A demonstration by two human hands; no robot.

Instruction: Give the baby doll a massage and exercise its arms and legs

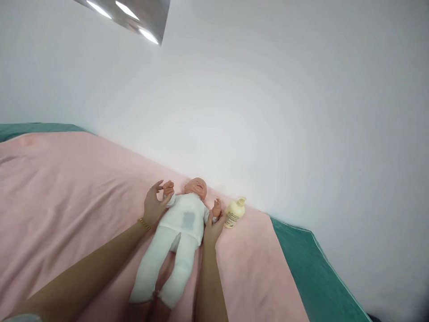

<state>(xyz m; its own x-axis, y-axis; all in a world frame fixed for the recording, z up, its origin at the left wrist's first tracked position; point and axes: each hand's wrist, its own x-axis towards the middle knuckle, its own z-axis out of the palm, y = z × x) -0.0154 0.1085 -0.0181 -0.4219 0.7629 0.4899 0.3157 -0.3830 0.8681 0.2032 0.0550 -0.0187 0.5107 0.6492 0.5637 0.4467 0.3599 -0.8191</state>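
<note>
A baby doll (182,219) in a white top and white trousers lies on its back, its head away from me and its legs toward me. A grey patch shows on its front. My left hand (155,206), with a gold bracelet at the wrist, is closed round the doll's raised arm on the left, by the small hand. On the other side, my right hand (213,229) grips the doll's other forearm just below its hand. Close beside my right fingers stands a pale yellow pump bottle (235,212) with dark print.
A pink sheet (73,188) with creases covers the surface under the doll. Green padding (301,255) shows past its edge at the right and far left. Behind it rises a white wall (284,112); ceiling lights (127,10) are at the top.
</note>
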